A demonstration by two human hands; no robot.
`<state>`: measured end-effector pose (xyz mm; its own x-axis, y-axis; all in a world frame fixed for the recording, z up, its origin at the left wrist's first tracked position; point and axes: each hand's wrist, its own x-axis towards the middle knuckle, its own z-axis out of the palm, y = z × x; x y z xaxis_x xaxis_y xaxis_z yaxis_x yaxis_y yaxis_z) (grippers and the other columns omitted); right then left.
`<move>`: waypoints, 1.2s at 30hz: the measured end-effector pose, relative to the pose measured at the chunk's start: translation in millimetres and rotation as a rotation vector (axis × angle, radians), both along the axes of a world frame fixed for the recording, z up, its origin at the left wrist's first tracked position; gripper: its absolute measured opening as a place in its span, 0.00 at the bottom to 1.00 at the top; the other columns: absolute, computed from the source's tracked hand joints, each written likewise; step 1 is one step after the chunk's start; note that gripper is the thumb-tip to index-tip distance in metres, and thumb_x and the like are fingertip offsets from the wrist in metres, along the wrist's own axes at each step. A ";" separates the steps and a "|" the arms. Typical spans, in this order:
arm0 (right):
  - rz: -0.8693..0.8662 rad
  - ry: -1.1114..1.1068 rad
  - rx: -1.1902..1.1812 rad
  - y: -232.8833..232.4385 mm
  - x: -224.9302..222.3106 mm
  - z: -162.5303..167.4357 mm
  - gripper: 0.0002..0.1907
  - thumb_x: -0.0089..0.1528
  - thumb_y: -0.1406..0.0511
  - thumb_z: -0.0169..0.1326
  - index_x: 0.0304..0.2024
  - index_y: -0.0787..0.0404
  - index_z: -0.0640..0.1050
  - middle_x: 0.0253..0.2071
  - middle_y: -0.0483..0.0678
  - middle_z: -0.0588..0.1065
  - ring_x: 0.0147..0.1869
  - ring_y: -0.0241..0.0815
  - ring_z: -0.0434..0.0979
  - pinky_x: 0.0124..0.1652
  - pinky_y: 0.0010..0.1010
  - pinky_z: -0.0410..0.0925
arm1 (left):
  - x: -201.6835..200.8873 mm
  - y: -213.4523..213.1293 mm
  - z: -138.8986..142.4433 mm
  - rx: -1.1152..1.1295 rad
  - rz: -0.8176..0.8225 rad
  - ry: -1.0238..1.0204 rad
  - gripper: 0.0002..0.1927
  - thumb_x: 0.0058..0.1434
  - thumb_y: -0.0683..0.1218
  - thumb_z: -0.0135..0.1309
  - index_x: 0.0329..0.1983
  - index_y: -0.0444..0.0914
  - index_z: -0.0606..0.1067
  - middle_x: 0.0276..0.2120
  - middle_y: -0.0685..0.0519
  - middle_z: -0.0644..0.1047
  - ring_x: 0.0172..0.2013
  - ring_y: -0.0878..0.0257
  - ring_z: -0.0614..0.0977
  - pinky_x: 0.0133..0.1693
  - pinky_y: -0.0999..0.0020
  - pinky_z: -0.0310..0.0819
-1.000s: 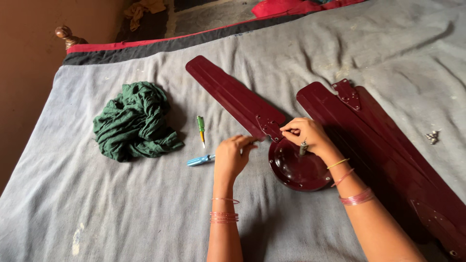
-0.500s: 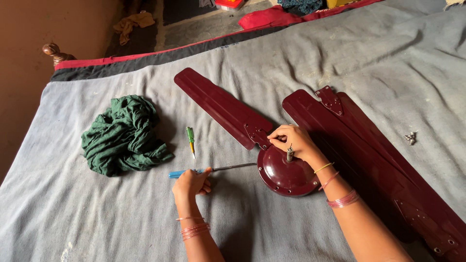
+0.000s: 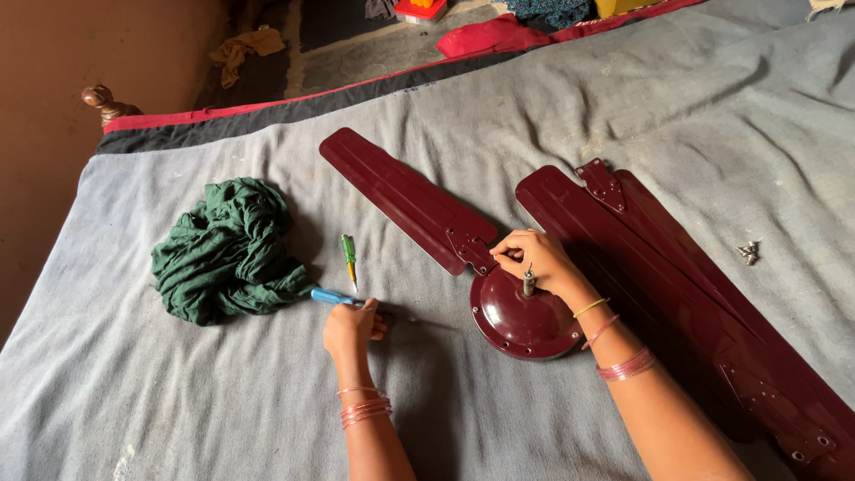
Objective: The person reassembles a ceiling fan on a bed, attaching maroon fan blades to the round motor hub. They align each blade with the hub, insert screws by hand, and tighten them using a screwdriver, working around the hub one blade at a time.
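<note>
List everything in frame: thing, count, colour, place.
fan hub: 1, maroon, centre of sheet
attached blade: 1, maroon, up-left of hub
loose blades: stacked, count unclear, maroon, right
blue-handled screwdriver: 1, beside cloth
green screwdriver: 1, above blue one
crumpled cloth: 1, dark green, left
screws: small cluster, silver, far right
bedsheet: 1, grey
left hand: on blue-handled screwdriver
right hand: at blade-hub joint

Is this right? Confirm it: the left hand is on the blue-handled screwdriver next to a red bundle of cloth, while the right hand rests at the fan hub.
Not quite. The head view shows the bundle of cloth is dark green, not red. The rest stands: the left hand is on the blue-handled screwdriver next to it, and the right hand rests at the fan hub.
</note>
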<state>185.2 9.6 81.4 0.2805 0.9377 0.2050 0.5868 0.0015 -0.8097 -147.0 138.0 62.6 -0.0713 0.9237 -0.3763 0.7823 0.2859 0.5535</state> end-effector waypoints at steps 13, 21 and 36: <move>0.009 0.015 0.026 2.9 3.0 1.5 0.10 0.56 0.62 0.63 0.37 0.60 0.85 0.36 0.47 0.82 0.36 0.40 0.83 0.39 0.29 0.75 | 33.8 -11.1 81.1 0.469 -0.111 -1.268 0.14 0.76 0.49 0.40 0.58 0.36 0.67 0.39 0.49 0.76 0.36 0.56 0.86 0.36 0.62 0.84; -0.021 -0.014 0.011 -1.9 -0.3 6.8 0.13 0.54 0.62 0.66 0.39 0.60 0.83 0.34 0.48 0.81 0.34 0.41 0.81 0.38 0.29 0.74 | 135.6 -22.7 132.7 0.373 -0.386 -1.471 0.12 0.74 0.45 0.49 0.56 0.34 0.72 0.38 0.51 0.79 0.41 0.58 0.85 0.43 0.64 0.82; -0.074 -0.138 -0.265 11.5 0.9 2.5 0.15 0.54 0.54 0.65 0.36 0.57 0.84 0.36 0.46 0.83 0.37 0.39 0.83 0.40 0.29 0.74 | 174.9 -8.3 91.4 0.298 -0.414 -1.420 0.14 0.76 0.42 0.43 0.60 0.34 0.72 0.39 0.51 0.81 0.45 0.59 0.85 0.49 0.65 0.82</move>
<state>186.2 21.1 83.9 0.3363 0.9418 -0.0030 0.6820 -0.2457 -0.6889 27.9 129.7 154.0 0.4575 0.8397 0.2927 -0.4427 -0.0704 0.8939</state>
